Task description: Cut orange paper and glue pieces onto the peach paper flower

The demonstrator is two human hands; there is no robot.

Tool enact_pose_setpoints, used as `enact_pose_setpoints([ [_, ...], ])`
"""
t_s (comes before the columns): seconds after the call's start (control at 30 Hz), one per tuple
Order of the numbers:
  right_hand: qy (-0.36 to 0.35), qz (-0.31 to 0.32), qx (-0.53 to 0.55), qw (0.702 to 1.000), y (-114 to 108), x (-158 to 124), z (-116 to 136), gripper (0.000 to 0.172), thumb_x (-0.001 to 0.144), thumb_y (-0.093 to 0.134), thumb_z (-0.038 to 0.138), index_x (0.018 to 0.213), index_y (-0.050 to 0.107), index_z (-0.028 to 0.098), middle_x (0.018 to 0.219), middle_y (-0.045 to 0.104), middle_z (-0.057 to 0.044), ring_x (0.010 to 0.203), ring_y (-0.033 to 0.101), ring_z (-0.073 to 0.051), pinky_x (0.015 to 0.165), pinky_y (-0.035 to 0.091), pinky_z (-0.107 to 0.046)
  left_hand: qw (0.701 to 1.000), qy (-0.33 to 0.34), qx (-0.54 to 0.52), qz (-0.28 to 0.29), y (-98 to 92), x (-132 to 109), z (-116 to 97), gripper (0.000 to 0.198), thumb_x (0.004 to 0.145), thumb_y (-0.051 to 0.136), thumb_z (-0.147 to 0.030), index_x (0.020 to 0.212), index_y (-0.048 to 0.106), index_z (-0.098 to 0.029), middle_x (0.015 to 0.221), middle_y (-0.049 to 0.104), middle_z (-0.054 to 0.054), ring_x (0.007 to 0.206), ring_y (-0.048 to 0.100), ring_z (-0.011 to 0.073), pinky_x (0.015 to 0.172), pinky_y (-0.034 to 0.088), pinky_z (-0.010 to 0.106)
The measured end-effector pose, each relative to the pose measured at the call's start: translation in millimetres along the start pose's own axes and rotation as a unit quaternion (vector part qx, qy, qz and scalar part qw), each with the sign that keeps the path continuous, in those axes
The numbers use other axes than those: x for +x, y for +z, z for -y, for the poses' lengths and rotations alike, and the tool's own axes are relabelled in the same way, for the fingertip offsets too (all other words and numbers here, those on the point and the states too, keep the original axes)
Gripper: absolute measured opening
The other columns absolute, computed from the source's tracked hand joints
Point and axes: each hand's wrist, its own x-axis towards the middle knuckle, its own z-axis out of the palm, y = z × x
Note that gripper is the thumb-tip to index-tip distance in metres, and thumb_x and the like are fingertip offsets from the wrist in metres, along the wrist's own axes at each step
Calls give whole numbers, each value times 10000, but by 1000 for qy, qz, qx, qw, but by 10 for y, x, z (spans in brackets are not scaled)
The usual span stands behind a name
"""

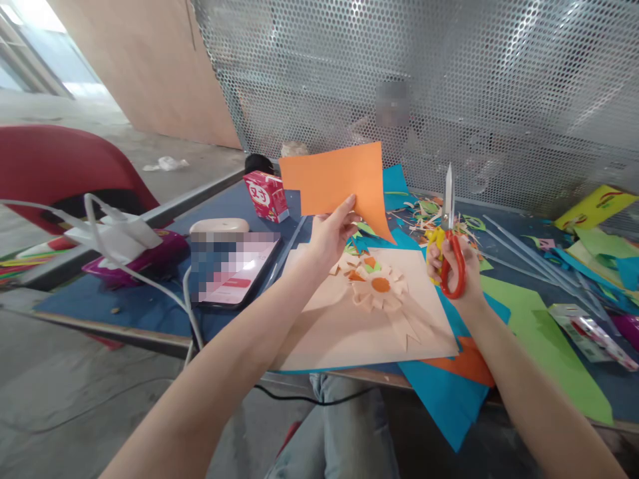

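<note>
An orange sheet of paper [334, 174] is pinched in my left hand [337, 233], raised above the table. My right hand [454, 266] grips scissors [452, 266] with red and yellow handles, blades pointing up and nearly together; they are apart from the orange sheet. Below my hands lies a pale peach sheet [319, 332] bearing a paper flower [380, 285] with an orange centre, folded pale petals and ribbon-like tails. Small orange and green pieces sit at the flower's upper left. My left forearm covers part of the pale sheet.
Blue sheets [444, 399] and a green sheet [544, 339] overhang the front edge at right. Paper scraps [424, 216] lie behind. On the left are a tablet [244, 269], a red box [267, 196] and a purple power strip [164, 256] with cables. A perforated metal panel [319, 80] stands behind.
</note>
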Motion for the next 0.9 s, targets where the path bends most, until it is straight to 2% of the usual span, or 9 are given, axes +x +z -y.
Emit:
enact_pose_setpoints([
  [0.13,-27,20,-6,999,7,8,-52,286,674,661,468,708,483,245,641,513,36,494,434,-81,351,314,-184,1000,9,-2,-15,-12,29,5,195,576,735,-220,710,601,-174,714,629,-22,599,583,61,430,348,168],
  [0.23,-22,33,-19,999,-6,31,-84,343,665,630,545,696,495,231,704,557,9,527,466,-95,387,365,-221,1000,8,19,-22,-23,41,10,157,594,717,-223,680,600,-165,668,611,-12,571,560,61,426,333,169],
  [0.33,-19,32,-37,999,-34,45,-106,300,649,682,470,735,513,237,738,562,14,545,467,-88,413,382,-215,997,25,62,-27,-35,47,24,136,611,704,-246,648,602,-164,614,581,-19,518,500,44,426,313,170],
  [0.43,-16,43,-49,998,-40,27,-112,279,648,705,407,780,511,255,690,532,37,524,451,-77,404,369,-196,993,42,105,-26,-51,51,60,154,611,702,-288,650,618,-165,637,605,-9,534,498,52,434,314,177],
  [0.57,-40,66,-64,995,4,-29,-93,233,712,643,424,805,504,262,715,550,26,518,479,-91,391,374,-216,982,71,169,40,-84,52,130,209,609,706,-336,728,655,-172,749,663,16,637,570,91,544,413,199],
  [0.67,-80,72,-77,991,22,-45,-77,191,746,609,407,806,505,258,782,573,14,504,486,-92,392,376,-236,960,108,238,100,-118,54,168,235,663,668,-366,807,654,-182,791,668,20,732,605,124,673,462,238],
  [0.8,-104,25,-104,989,-14,-10,-80,218,699,666,331,833,505,271,810,573,20,519,475,-90,401,362,-226,934,126,302,146,-137,54,178,276,713,610,-413,826,626,-162,799,668,34,730,612,139,690,478,259],
  [0.9,-102,8,-110,989,-36,15,-87,232,685,671,341,818,496,267,780,560,24,513,472,-89,400,361,-224,925,103,309,198,-123,25,171,312,711,619,-414,878,611,-151,831,681,57,753,630,157,704,493,275],
])
